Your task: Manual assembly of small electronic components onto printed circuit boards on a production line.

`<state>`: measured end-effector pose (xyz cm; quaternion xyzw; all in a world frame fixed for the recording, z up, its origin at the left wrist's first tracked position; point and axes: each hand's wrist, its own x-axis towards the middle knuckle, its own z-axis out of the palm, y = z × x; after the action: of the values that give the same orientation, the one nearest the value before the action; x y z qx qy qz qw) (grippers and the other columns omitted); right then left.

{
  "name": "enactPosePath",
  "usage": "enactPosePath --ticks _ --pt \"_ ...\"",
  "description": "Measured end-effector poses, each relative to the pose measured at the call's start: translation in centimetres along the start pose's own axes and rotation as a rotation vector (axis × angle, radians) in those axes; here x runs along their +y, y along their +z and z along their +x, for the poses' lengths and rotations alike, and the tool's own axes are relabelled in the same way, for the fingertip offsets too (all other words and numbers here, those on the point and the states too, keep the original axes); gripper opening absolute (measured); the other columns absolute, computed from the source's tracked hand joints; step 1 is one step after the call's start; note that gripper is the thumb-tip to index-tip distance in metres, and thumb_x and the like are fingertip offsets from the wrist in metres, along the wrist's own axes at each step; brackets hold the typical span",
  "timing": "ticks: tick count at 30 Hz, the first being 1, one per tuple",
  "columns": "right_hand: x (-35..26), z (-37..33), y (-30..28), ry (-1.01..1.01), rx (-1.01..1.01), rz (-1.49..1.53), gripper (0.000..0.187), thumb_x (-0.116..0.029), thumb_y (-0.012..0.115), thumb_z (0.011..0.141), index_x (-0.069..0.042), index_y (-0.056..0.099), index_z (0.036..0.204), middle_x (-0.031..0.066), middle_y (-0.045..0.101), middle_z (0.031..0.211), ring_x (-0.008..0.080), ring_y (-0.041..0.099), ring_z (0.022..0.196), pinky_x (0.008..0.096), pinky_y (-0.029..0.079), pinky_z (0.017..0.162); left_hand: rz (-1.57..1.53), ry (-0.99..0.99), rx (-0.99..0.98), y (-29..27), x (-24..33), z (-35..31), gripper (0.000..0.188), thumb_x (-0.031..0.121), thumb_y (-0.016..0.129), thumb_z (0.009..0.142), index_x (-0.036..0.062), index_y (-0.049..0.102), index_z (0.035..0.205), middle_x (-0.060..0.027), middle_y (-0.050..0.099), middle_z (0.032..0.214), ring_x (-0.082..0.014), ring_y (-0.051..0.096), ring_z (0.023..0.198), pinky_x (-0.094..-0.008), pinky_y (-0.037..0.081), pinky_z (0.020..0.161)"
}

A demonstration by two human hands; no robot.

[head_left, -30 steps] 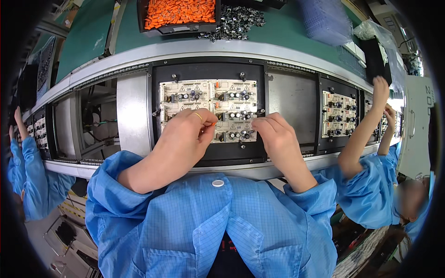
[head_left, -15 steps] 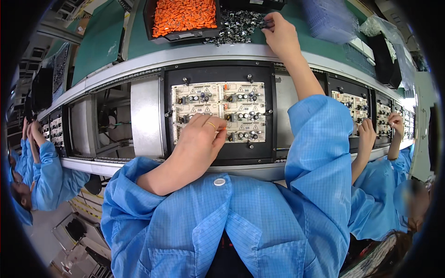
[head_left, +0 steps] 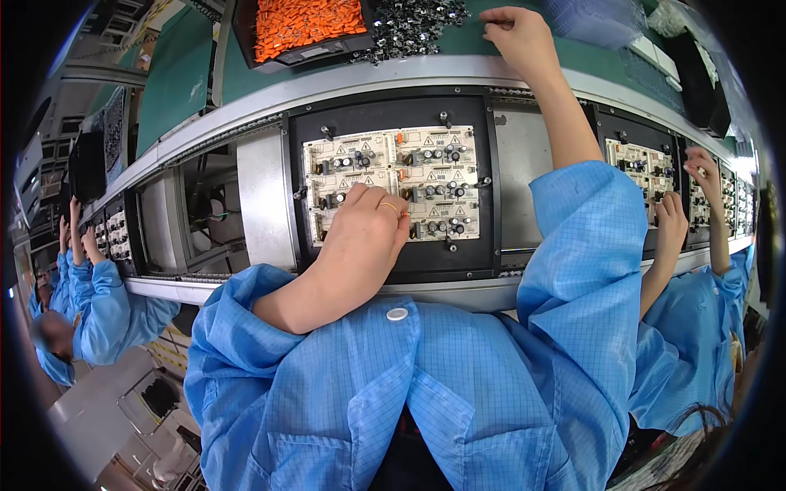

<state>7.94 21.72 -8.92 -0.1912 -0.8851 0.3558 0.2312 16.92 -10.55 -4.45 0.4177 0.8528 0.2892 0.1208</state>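
My left hand rests over the lower middle of a panel of circuit boards. Its thumb and forefinger pinch a small orange component, mostly covered by the fingers, at the board surface. Other orange components stand upright on the panel above it. A black frame with posts surrounds the panel. Beyond the rail, my right hand hovers over the green bench, just right of a pile of small black and silver parts. Its fingertips are closed together; what they hold, if anything, cannot be made out.
A black bin of orange components stands left of the pile. A metal rail runs along the bench. Clear plastic trays lie at the far right. Co-workers' hands work at more board panels on the right, others on the left.
My right hand has come away from the edge of the parts pile, to the right. My left hand stays at the same panel, still pinching the orange component. The whole view has shifted slightly.
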Motion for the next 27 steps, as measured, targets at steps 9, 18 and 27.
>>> enactPosePath --ticks 9,18,27 --pt "-4.6 -1.9 -2.7 0.054 -0.012 0.345 0.017 -0.004 0.067 0.083 0.005 0.069 0.098 0.0099 0.070 0.078 0.0120 0.067 0.071 0.0266 0.053 0.064 0.160 0.063 -0.081 -0.2 0.9 0.4 0.010 0.001 0.062 0.081 -0.0046 0.063 0.088 -0.0178 0.061 0.088 -0.0329 0.056 0.089 -0.0393 0.048 0.082" --pt "-8.7 -6.9 -5.2 -0.117 -0.117 0.404 0.020 -0.002 0.067 0.085 0.001 0.068 0.105 0.0067 0.069 0.089 0.0149 0.068 0.083 0.0252 0.052 0.075 0.131 0.067 -0.072 -0.6 0.2 0.9 0.008 0.003 0.067 0.082 0.0006 0.062 0.088 -0.0178 0.062 0.088 -0.0359 0.058 0.085 -0.0420 0.049 0.076" --pt "-11.2 -15.2 -1.5 -0.320 -0.461 0.144 0.023 0.005 0.067 0.082 -0.001 0.067 0.105 0.0083 0.066 0.094 0.0182 0.064 0.085 0.0280 0.052 0.074 0.830 0.221 0.509 -11.3 -10.3 16.4 0.009 0.000 0.059 0.080 -0.0049 0.067 0.081 -0.0258 0.067 0.084 -0.0371 0.067 0.084 -0.0449 0.053 0.076"
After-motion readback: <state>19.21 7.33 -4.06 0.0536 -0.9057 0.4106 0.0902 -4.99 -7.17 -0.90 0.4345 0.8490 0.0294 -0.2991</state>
